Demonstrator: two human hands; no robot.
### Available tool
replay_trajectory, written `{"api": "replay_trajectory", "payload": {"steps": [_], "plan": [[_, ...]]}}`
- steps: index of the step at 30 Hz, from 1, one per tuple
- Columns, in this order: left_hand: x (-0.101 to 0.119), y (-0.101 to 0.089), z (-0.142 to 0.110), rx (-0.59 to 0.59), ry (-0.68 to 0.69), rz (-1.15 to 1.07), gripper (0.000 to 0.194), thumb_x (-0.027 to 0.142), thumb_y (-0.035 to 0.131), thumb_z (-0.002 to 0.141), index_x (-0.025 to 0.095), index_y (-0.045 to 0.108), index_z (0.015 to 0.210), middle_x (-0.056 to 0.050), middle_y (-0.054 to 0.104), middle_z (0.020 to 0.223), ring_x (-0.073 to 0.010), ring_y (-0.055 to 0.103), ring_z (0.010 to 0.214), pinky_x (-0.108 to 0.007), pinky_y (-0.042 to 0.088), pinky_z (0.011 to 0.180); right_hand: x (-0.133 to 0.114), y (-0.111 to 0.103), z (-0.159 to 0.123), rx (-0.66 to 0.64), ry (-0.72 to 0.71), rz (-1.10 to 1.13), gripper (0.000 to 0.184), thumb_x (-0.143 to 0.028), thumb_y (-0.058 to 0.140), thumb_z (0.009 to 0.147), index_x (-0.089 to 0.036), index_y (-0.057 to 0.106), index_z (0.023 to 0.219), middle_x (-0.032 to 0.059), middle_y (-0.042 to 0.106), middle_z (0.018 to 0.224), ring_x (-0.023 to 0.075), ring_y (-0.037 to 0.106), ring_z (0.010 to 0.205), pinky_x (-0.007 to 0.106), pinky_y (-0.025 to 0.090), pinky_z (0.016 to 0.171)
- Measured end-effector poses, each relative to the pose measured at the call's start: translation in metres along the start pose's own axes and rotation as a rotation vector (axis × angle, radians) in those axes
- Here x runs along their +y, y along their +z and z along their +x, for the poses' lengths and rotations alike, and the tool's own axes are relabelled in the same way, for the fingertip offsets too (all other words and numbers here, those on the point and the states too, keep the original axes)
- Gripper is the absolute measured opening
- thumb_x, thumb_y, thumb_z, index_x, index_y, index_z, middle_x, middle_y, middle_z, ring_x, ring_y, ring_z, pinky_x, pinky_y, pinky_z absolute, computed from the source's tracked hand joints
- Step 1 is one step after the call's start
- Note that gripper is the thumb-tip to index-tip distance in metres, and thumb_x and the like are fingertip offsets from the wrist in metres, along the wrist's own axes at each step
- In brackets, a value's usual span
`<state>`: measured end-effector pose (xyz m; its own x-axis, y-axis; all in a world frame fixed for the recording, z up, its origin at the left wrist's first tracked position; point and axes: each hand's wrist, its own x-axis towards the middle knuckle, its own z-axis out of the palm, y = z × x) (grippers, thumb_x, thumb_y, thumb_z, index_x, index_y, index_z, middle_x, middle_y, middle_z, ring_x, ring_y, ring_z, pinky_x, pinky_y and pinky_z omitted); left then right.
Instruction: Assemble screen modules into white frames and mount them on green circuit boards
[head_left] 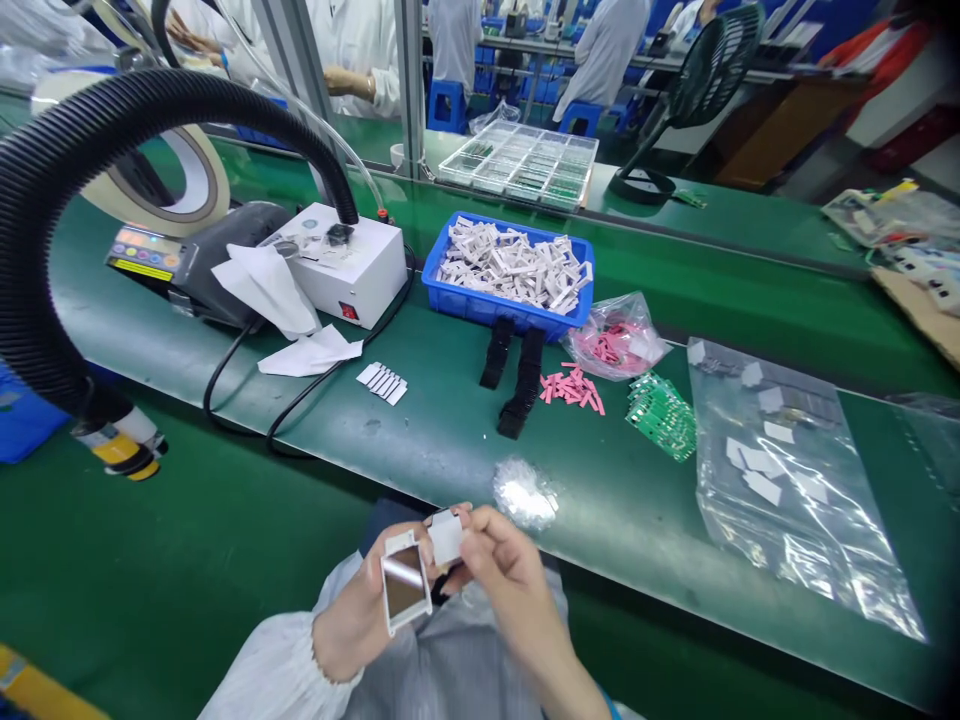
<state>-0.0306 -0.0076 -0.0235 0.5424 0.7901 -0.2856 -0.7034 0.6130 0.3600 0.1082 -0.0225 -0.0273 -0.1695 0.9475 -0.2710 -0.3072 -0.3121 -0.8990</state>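
Note:
My left hand (355,618) is closed around a small white-framed display (406,584) with a dark, shiny screen, tilted above my lap. My right hand (512,578) pinches a small flat white piece (447,538) just beside the display. The left fingers also reach this piece, and whether it is joined to the display I cannot tell. Both hands are in front of the bench's near edge. Closest to them on the bench lies a pile of small clear plastic pieces (525,493).
On the green bench (435,430) are a blue bin (506,308) of white parts, pink strips (572,388), green circuit boards (661,415) and a clear bag (802,490). A white box (349,265), cables and a black hose (187,95) stand left. Co-workers sit beyond.

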Motion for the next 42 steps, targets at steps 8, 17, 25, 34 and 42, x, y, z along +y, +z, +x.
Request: {"api": "replay_trajectory", "payload": {"steps": [8,17,25,34,42], "plan": [[0.028,-0.031,-0.031,-0.059,0.263,0.144,0.030,0.052,0.076,0.061,0.025,0.073,0.074,-0.005,0.062,0.122,-0.0230,0.065,0.086,-0.034,0.054,0.073,-0.002,0.039,0.021,-0.290,0.338,0.556,0.050,-0.041,0.081,0.058,-0.014,0.060,0.095,-0.0005,0.057,0.073,0.0027,0.054,0.061,0.010,0.046,0.053],[0.083,-0.068,-0.119,0.577,0.488,0.043,0.042,0.047,0.086,0.042,0.023,0.073,0.074,0.003,0.069,0.061,-0.0164,0.068,0.057,-0.023,0.060,0.056,0.072,0.149,0.110,-0.288,0.490,0.518,0.042,-0.040,0.076,0.066,-0.014,0.061,0.096,0.0037,0.065,0.092,0.0050,0.059,0.076,0.015,0.045,0.068],[0.112,-0.122,-0.114,0.655,0.476,-0.116,0.017,0.031,0.064,0.080,0.017,0.070,0.086,-0.001,0.074,0.078,-0.0139,0.070,0.066,-0.022,0.060,0.063,0.126,0.220,0.162,-0.443,0.665,0.418,0.022,-0.029,0.049,0.091,-0.008,0.058,0.091,0.0040,0.064,0.088,0.0075,0.061,0.076,0.021,0.049,0.069],[0.145,-0.146,-0.055,0.561,0.345,-0.218,0.040,0.027,0.028,0.097,0.013,0.065,0.103,0.001,0.073,0.088,-0.0106,0.069,0.076,-0.013,0.053,0.063,0.145,0.192,0.171,-0.119,0.620,0.228,0.025,-0.030,0.053,0.088,-0.010,0.056,0.104,0.0035,0.059,0.095,0.0085,0.057,0.082,0.025,0.051,0.074],[0.140,-0.175,-0.118,0.697,0.582,-0.197,0.064,0.040,0.006,0.095,0.017,0.066,0.095,-0.003,0.074,0.074,-0.0109,0.070,0.065,-0.017,0.057,0.056,0.114,0.236,0.168,-0.277,0.626,0.415,0.017,-0.024,0.053,0.088,-0.009,0.059,0.094,0.0004,0.061,0.081,0.0030,0.053,0.062,0.015,0.044,0.056]]}}
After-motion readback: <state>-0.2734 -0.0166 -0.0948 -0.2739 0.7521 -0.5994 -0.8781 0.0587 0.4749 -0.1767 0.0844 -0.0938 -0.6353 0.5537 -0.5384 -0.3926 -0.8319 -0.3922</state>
